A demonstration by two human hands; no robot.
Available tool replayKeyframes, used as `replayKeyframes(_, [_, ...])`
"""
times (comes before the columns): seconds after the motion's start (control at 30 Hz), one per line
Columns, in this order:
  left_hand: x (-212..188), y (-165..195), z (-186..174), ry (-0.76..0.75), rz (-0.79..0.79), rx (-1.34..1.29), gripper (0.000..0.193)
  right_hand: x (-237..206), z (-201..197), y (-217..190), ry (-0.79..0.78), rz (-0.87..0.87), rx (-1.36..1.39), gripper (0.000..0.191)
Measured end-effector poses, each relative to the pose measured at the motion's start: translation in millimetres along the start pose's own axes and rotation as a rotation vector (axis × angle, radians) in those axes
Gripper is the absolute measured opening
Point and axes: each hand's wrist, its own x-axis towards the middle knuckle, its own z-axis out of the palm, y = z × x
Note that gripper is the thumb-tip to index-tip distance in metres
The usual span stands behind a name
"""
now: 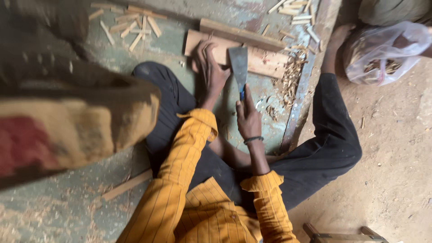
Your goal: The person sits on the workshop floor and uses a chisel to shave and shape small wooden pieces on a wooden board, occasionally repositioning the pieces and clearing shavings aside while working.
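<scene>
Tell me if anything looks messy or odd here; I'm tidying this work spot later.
Wood shavings lie heaped on the green surface right of the wooden board, and short cut sticks are scattered at upper left. The left hand presses the board; the right hand grips a broad blade.

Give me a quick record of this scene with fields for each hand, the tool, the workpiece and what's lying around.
left hand: pressed flat on the wooden board, fingers spread
right hand: gripping the handle of the wide-bladed chisel
chisel: blade broad and grey, pointing away from the person, lying over the board
wooden board: flat on the worn painted surface, a second strip behind it
wood shavings: heaped right of the board
small cut sticks: scattered at top left
plastic bag: on the dirt floor, right
</scene>
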Motion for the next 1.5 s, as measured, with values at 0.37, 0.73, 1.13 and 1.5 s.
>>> replayKeyframes(0.37, [-2.9,6.0,-8.6,0.002,0.016,0.147,0.065,-49.6,-4.1,-3.9,-0.042,0.124,0.010,0.059])
replayKeyframes(0.73, [1.4,19.7,-15.6,-0.058,-0.059,0.158,0.066,-48.5,-19.5,-24.1,-0.114,0.261,0.068,0.063])
replayKeyframes(1.13, [-0.8,8.4,-4.2,-0.009,-0.020,0.144,0.071,-39.8,2.9,7.9,0.038,0.027,0.040,0.061])
replayKeyframes(1.5, [-1.2,6.0,-3.6,0.017,0.034,0.057,0.089,2.2,12.2,19.2,-0.098,0.308,-0.105,0.063])
